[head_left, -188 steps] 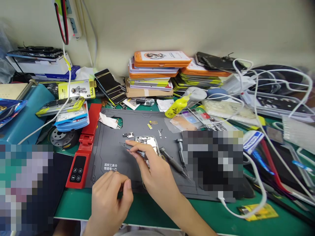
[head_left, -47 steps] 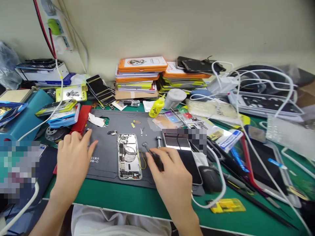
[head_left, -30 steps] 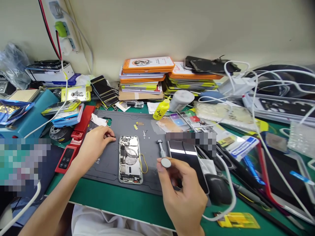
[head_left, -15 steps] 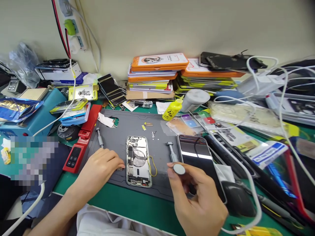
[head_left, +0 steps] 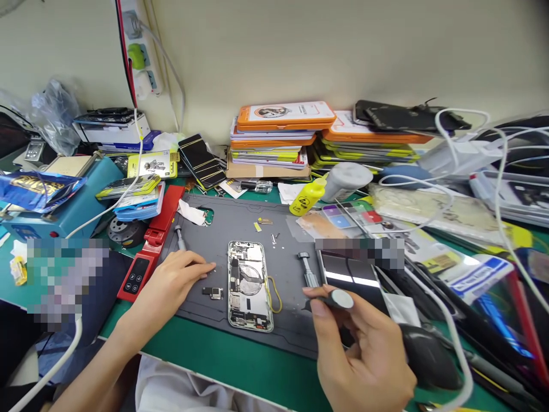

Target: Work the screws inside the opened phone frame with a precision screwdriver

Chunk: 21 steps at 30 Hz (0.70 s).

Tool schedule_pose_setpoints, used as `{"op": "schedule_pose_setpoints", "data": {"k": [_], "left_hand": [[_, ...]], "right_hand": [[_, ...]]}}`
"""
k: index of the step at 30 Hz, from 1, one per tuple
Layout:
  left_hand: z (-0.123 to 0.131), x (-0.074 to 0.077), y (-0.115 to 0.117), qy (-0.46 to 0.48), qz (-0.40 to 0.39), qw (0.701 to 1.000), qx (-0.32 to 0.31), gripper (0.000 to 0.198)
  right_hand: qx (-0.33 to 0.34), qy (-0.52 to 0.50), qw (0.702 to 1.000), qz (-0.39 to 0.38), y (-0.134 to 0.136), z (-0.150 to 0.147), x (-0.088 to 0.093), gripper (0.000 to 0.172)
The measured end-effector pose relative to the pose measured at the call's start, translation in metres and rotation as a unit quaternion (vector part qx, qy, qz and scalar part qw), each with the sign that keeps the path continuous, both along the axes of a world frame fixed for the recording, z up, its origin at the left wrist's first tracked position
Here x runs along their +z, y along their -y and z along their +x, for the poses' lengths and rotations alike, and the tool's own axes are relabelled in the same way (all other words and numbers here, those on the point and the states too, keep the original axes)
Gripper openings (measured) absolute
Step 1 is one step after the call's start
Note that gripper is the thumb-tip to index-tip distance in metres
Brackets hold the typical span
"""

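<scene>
Head view: I see a big green surface (head_left: 206, 349) with a gray mat (head_left: 240, 220) on it. Between a left hand (head_left: 182, 277) and a right hand (head_left: 364, 349), a phone (head_left: 251, 286) lies flat on the mat, insides showing. It looks light and stiff, but its insides probably break easily, so hold its side edges. The right hand's grip is wrapped around a dark screwdriver (head_left: 341, 298). Just below the left fingertips sits a small part (head_left: 213, 293); I can't tell if they pinch anything.
</scene>
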State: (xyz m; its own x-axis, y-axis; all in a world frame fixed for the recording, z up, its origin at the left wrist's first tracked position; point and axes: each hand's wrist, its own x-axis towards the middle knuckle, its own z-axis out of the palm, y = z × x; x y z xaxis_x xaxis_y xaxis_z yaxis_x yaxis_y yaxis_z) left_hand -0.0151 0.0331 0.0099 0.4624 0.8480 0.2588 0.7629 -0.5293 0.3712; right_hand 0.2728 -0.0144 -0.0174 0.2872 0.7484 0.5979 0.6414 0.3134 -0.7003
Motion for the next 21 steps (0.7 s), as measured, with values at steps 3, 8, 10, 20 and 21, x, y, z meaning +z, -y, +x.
{"op": "schedule_pose_setpoints", "data": {"k": [3,8,10,20,21], "left_hand": [[-0.003,0.000,0.003,0.033,0.031,0.999,0.021,0.027],[0.006,0.004,0.020,0.024,0.053,0.998,0.032,0.028],[0.010,0.004,0.028,-0.014,0.053,0.998,0.020,0.031],[0.072,-0.003,0.042,0.072,0.000,0.997,0.001,0.016],[0.079,-0.004,0.042,0.063,-0.004,0.998,-0.005,0.015]], "right_hand": [[-0.004,-0.036,0.999,-0.008,0.001,-0.001,0.000,0.021],[0.051,-0.138,0.989,0.003,-0.001,0.000,-0.004,0.047],[0.071,-0.145,0.987,0.010,-0.002,0.001,-0.006,0.058],[0.072,-0.121,0.989,0.048,-0.001,-0.002,-0.006,0.070],[0.071,-0.122,0.989,0.048,-0.002,-0.002,-0.005,0.071]]}}
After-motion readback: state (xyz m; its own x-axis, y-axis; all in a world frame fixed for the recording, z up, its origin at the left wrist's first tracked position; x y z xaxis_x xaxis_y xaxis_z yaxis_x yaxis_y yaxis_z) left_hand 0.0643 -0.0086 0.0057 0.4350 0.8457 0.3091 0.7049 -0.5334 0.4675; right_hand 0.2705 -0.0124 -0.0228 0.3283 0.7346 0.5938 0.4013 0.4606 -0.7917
